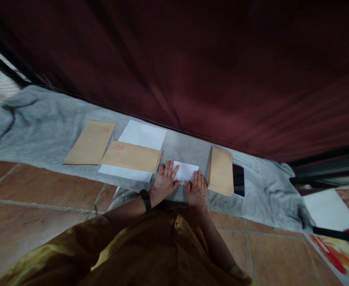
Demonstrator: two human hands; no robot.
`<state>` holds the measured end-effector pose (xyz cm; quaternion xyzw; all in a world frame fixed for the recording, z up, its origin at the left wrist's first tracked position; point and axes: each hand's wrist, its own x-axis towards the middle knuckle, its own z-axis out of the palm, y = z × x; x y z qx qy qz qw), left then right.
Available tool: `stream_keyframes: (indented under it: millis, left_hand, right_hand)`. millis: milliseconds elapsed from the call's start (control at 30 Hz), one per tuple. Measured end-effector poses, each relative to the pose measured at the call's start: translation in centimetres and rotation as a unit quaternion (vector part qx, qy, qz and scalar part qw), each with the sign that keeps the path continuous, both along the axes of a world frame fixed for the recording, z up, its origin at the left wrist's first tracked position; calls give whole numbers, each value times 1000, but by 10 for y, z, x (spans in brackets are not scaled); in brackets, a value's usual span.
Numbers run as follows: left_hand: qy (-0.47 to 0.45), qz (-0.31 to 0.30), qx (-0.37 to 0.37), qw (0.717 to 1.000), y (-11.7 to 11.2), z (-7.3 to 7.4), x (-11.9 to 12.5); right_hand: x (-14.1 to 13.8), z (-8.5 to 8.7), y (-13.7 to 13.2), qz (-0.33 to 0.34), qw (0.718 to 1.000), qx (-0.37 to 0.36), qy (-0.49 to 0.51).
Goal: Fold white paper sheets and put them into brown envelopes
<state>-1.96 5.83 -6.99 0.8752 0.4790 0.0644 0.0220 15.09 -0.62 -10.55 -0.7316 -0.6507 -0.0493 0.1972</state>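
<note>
Both of my hands rest on a small white sheet of paper (186, 170), which looks folded and lies on the grey cloth. My left hand (164, 182) is flat with its fingers stretched over the paper's left part. Against the right edge of the paper lies my right hand (197, 191), also flat, its fingers extended. Just left of my left hand, a stack of brown envelopes (132, 155) with red print sits across a larger white sheet (144, 133). Close to my right hand is another stack of brown envelopes (221, 169).
A brown envelope (90, 143) with faint red print lies farther left. Partly under the right stack is a dark phone (238, 180). The grey cloth (266, 190) has folds at both ends. A dark red curtain (174, 71) hangs behind; floor tiles (43, 214) show in front.
</note>
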Motion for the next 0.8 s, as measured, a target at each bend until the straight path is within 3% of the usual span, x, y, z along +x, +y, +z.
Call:
stream_keyframes:
  millis: [133,267,367,633,800]
  left_hand:
    - [8,2,-9,1000,-1,3,0]
    - [4,-13,-17,1000,0,4,1]
    - [-3,-22,-12,1000,1,3,0]
    - [-5,-71,-4,997,4,-4,-15]
    - [7,-71,-14,997,1,-12,-18]
  right_hand:
    - [1,6,-7,36,999,-9,-5]
    - [5,15,-7,149,988,-40,-28]
    - [13,24,0,199,976,-81,-36]
    - [32,58,15,250,950,-167,-88]
    - [29,59,14,240,949,-166,-122]
